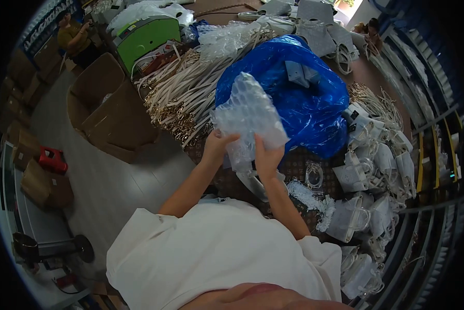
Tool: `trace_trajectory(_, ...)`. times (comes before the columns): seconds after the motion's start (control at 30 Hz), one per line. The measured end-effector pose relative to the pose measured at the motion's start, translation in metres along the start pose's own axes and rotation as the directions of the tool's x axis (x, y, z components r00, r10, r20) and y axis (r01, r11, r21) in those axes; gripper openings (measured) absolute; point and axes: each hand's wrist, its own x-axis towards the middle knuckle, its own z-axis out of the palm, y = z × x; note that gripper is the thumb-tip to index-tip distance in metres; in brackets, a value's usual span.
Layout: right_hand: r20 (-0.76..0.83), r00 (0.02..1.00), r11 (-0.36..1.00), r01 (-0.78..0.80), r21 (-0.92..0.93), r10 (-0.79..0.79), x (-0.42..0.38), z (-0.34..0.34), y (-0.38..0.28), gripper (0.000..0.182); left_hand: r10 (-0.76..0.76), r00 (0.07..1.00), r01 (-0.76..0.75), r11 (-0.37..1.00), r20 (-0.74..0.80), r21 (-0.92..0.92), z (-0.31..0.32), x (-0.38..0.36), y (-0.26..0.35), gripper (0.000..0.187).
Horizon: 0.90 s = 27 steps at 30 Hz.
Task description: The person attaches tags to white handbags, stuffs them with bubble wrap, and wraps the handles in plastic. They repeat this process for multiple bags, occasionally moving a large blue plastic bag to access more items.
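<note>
A sheet of clear bubble wrap (250,106) is held up in front of me above the table edge. My left hand (219,143) pinches its lower left side, and my right hand (267,155) grips its lower right side, thumb on the near face. Behind the wrap lies a large blue plastic bag (314,121), its mouth open, with a pale boxy item (297,73) inside. Left of the bag spreads a heap of cream straps (190,93) with gold-coloured clasps. Below my right hand, part of a whitish curved item (252,184) shows; I cannot make out its kind.
Many small white handbags (353,217) are piled along the right side. Near them lie a coiled clear cord (313,174) and a heap of white strands (307,199). A cardboard box (103,111) stands on the floor at left. A person (74,39) stands farther back.
</note>
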Motion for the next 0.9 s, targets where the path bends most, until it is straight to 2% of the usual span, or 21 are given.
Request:
trace_trajectory(0.03,0.01,1.0,1.0,0.005,0.001,-0.005,0.002,-0.002,-0.003,0.011,0.008,1.0,-0.008,1.0,-0.006,-0.005,0.002,-0.002,0.004,0.036)
trace_trajectory(0.07,0.206,0.895,0.867,0.438,-0.237,-0.396,0.004,-0.004,-0.006,0.009,-0.015,0.999,0.01,0.989,-0.029,-0.15,0.004,-0.006,0.009,0.035)
trace_trajectory(0.1,0.462,0.614,0.509,0.789,-0.344,-0.639,0.005,-0.005,-0.007,0.006,-0.04,0.998,0.024,0.956,-0.049,-0.291,0.007,-0.009,0.015,0.035)
trace_trajectory(0.13,0.597,0.53,0.45,0.843,-0.294,-0.603,0.003,-0.003,-0.006,0.007,-0.034,0.998,0.016,0.956,-0.056,-0.294,0.002,-0.006,0.014,0.035)
trace_trajectory(0.2,0.606,0.544,0.444,0.836,-0.324,-0.581,0.003,0.002,-0.008,0.007,0.064,0.993,-0.089,0.959,0.099,0.269,-0.012,0.001,0.013,0.038)
trace_trajectory(0.23,0.613,0.561,0.434,0.825,-0.361,-0.557,0.005,0.002,-0.01,0.006,0.069,0.993,-0.093,0.959,0.099,0.266,-0.017,0.002,0.015,0.038)
trace_trajectory(0.27,0.616,0.557,0.428,0.828,-0.361,-0.558,0.01,0.002,-0.011,0.006,0.034,0.974,-0.002,0.991,0.226,-0.137,-0.02,0.001,0.017,0.041)
trace_trajectory(0.3,0.603,0.586,0.453,0.807,-0.379,-0.541,0.014,0.0,-0.012,0.006,0.05,0.934,0.144,0.854,0.354,-0.5,-0.023,0.0,0.02,0.043)
trace_trajectory(0.33,0.587,0.618,0.478,0.783,-0.398,-0.523,0.017,-0.001,-0.013,0.005,0.05,0.933,0.146,0.853,0.357,-0.5,-0.023,-0.004,0.029,0.043)
trace_trajectory(0.37,0.583,0.621,0.477,0.781,-0.403,-0.524,0.019,-0.003,-0.014,0.005,-0.053,0.937,0.251,0.791,0.346,-0.557,-0.022,-0.008,0.042,0.044)
trace_trajectory(0.43,0.709,0.518,0.446,0.839,-0.312,-0.478,0.018,-0.007,-0.015,0.008,-0.166,0.924,0.354,0.714,0.345,-0.604,-0.02,-0.008,0.046,0.046)
trace_trajectory(0.47,0.704,0.526,0.449,0.835,-0.319,-0.477,0.017,-0.008,-0.017,0.008,-0.132,0.968,0.203,0.909,0.211,-0.363,-0.019,-0.006,0.04,0.046)
trace_trajectory(0.5,0.767,0.522,0.535,0.797,-0.282,-0.373,0.016,-0.01,-0.02,0.016,-0.052,0.994,0.058,0.996,0.095,-0.064,-0.019,-0.005,0.037,0.046)
trace_trajectory(0.57,0.82,0.51,0.622,0.738,-0.261,-0.261,0.02,-0.02,-0.025,0.025,-0.084,0.993,0.091,0.992,0.078,-0.09,-0.025,-0.001,0.042,0.046)
trace_trajectory(0.63,0.639,0.728,0.949,0.315,0.011,-0.249,0.039,-0.038,-0.029,0.044,-0.129,0.989,0.136,0.984,0.066,-0.113,-0.022,0.002,0.048,0.047)
trace_trajectory(0.7,0.347,0.937,0.989,-0.015,0.149,-0.038,0.054,-0.052,-0.03,0.069,-0.058,0.996,0.065,0.991,0.063,-0.116,-0.001,-0.002,0.053,0.042)
trace_trajectory(0.73,0.436,0.898,0.958,-0.177,0.226,0.063,0.056,-0.053,-0.032,0.076,-0.108,0.991,0.116,0.987,0.075,-0.114,0.015,-0.004,0.05,0.042)
trace_trajectory(0.77,0.517,0.842,0.894,-0.34,0.292,0.152,0.055,-0.053,-0.036,0.083,-0.051,0.991,0.061,0.995,0.123,-0.083,0.033,-0.006,0.046,0.041)
trace_trajectory(0.8,0.482,0.853,0.886,-0.369,0.281,0.202,0.052,-0.054,-0.04,0.083,0.001,0.984,0.009,0.998,0.176,-0.057,0.046,-0.008,0.044,0.04)
trace_trajectory(0.83,0.485,0.844,0.906,-0.368,0.21,0.231,0.048,-0.056,-0.044,0.086,-0.061,0.98,0.072,0.996,0.188,-0.051,0.054,-0.011,0.046,0.04)
trace_trajectory(0.9,0.473,0.835,0.915,-0.382,0.128,0.282,0.04,-0.069,-0.059,0.09,-0.015,0.962,-0.032,0.986,0.271,0.166,0.068,-0.009,0.052,0.036)
